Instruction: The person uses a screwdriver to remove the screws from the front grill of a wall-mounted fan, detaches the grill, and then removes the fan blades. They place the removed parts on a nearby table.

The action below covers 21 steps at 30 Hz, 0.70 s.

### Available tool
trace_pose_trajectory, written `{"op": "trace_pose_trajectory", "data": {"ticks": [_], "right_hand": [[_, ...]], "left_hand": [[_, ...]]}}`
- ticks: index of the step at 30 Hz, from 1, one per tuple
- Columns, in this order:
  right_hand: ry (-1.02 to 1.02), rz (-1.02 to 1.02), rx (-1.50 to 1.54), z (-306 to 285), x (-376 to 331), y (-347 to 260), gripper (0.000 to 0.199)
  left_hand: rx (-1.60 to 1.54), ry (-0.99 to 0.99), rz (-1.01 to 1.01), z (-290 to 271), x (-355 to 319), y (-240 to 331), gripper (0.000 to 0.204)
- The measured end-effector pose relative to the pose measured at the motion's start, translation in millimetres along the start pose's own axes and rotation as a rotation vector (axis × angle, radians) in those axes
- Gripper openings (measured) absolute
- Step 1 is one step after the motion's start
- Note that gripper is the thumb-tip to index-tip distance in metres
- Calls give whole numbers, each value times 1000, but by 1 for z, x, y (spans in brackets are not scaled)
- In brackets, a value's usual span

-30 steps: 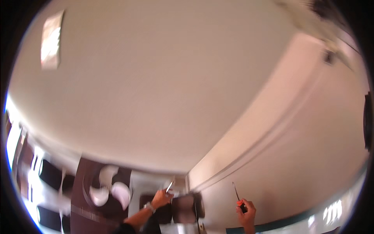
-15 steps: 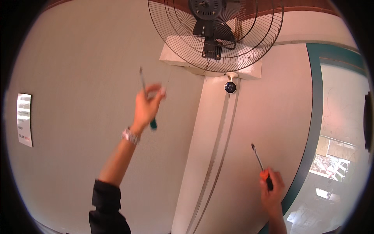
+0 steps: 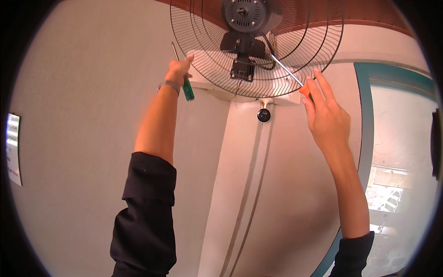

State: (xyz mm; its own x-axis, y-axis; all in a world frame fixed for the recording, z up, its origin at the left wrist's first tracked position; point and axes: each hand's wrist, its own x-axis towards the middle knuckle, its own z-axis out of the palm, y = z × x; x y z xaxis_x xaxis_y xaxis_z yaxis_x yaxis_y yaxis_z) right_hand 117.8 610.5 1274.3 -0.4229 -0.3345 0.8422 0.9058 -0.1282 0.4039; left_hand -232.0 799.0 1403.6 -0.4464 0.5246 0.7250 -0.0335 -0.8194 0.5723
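A wall fan (image 3: 244,15) with a black motor and a round rear wire guard hangs at the top of the view; no blades show in front of the motor. My left hand (image 3: 176,73) is raised by the guard's lower left rim, fingers closed around a green-handled screwdriver (image 3: 188,90) whose tip points up. At the lower right rim, my right hand (image 3: 329,115) grips a screwdriver with an orange and black handle (image 3: 304,90). Its long metal shaft slants up and left across the guard wires toward the fan's bracket; whether the tip touches anything I cannot tell.
Below the fan, a small round black-and-white camera (image 3: 263,115) is mounted above a cable channel (image 3: 249,194) running down the wall. A green-framed glass panel (image 3: 363,115) stands at the right. A white sign (image 3: 13,150) is at the far left.
Both hands have risen to the fan guard with their screwdrivers, the right one moving furthest, up from the lower right. The view has shifted slightly, so the fan sits a little lower.
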Motion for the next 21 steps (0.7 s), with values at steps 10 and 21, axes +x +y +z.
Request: {"op": "trace_pose_trajectory", "data": {"ticks": [10, 21], "right_hand": [[-78, 172, -6, 49, 10, 77, 34], [-107, 312, 120, 18, 63, 14, 35]], "left_hand": [[39, 15, 170, 17, 27, -58, 29], [-50, -142, 192, -6, -8, -50, 17]]}}
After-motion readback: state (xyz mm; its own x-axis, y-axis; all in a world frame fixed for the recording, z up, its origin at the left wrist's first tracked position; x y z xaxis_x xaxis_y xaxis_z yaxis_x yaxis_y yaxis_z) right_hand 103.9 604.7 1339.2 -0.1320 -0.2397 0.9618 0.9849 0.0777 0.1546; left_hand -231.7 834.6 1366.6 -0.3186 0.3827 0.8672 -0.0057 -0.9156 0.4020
